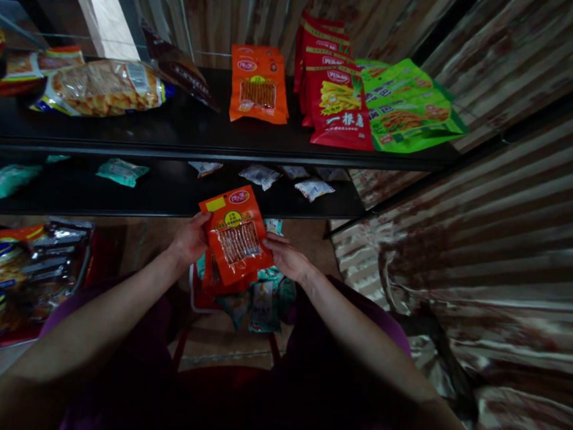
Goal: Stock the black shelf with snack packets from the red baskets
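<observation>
Left hand [191,239] and right hand [287,258] grip an orange packet [237,241], seemingly mid-handling; moving it calls for steady edges.

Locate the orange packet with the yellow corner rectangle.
In the head view, the orange packet is just left of centre, held between the left hand and the right hand, in front of the lower shelf and above teal packets.
</observation>
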Tool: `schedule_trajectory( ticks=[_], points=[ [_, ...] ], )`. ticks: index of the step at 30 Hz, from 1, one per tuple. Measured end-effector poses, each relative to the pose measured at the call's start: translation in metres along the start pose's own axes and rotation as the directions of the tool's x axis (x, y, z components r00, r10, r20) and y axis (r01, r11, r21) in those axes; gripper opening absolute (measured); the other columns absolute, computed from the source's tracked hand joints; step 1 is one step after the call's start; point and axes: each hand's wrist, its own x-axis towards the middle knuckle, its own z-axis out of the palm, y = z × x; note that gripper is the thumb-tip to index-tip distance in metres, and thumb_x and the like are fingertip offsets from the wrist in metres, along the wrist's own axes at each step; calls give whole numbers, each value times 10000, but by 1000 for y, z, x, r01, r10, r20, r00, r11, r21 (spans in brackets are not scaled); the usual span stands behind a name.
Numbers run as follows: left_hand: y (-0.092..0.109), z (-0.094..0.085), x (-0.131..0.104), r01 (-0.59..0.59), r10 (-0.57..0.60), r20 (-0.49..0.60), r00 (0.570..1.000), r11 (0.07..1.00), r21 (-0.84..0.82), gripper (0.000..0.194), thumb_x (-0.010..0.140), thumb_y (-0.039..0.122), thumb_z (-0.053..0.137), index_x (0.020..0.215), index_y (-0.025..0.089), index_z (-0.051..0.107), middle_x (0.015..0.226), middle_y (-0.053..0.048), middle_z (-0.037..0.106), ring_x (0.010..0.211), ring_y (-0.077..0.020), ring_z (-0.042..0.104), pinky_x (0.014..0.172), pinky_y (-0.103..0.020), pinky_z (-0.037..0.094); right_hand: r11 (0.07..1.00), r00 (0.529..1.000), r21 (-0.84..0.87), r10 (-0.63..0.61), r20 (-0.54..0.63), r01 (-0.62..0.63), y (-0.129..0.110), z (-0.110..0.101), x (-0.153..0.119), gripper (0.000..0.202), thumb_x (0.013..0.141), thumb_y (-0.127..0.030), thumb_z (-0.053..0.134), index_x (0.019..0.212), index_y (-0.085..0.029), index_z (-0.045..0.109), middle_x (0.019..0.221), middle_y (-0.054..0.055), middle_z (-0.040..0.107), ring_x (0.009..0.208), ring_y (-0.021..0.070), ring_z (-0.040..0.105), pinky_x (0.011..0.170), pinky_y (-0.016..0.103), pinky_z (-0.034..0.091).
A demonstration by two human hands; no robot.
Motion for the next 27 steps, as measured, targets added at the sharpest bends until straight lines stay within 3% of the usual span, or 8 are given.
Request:
schedule_trajectory(
  ticks=[6, 14, 21, 27],
  points=[
    [4, 4, -5, 23, -23, -7, 1000, 999, -24, 259, 831, 153, 535, 1082, 158, 595, 829, -44, 728, 771, -189, 688, 804, -349, 549, 999, 997, 34, -29, -69, 31, 5, -7, 5, 246, 641, -167, 790, 861, -193, 682, 824, -14, 747, 720, 127, 694, 754, 270, 551],
    [-1, 4, -10, 82, -82, -2, 997, 996, -18, 87, 763, 116, 566, 813, 158, 625, 689, -9, 692, 604, -126, 639, 612, -245, 518, 998, 996, 16, -59, -73, 61, 5, -7, 8, 241, 687, -184, 748, 917, -202, 679, 863, 0, 750, 800, 161, 704, 831, 333, 540],
    [-13, -1, -12, 113, -129, 131, 983, 986, 121, 153, 701, 62, 572, 805, 148, 644, 727, -18, 703, 619, -130, 648, 606, -244, 506, 994, 989, 54, -89, -118, 96, 2, -6, 10, 226, 682, -200, 739, 896, -223, 670, 858, -15, 750, 826, 179, 702, 829, 343, 544],
    [-22, -9, -9, 115, -166, 227, 960, 968, 221, 278, 679, 58, 645, 944, 142, 652, 840, -38, 722, 691, -153, 678, 670, -282, 535, 988, 992, 119, -90, -90, 101, 2, -8, 12, 231, 681, -194, 746, 891, -219, 653, 834, -23, 744, 815, 177, 699, 817, 347, 546]
  ],
)
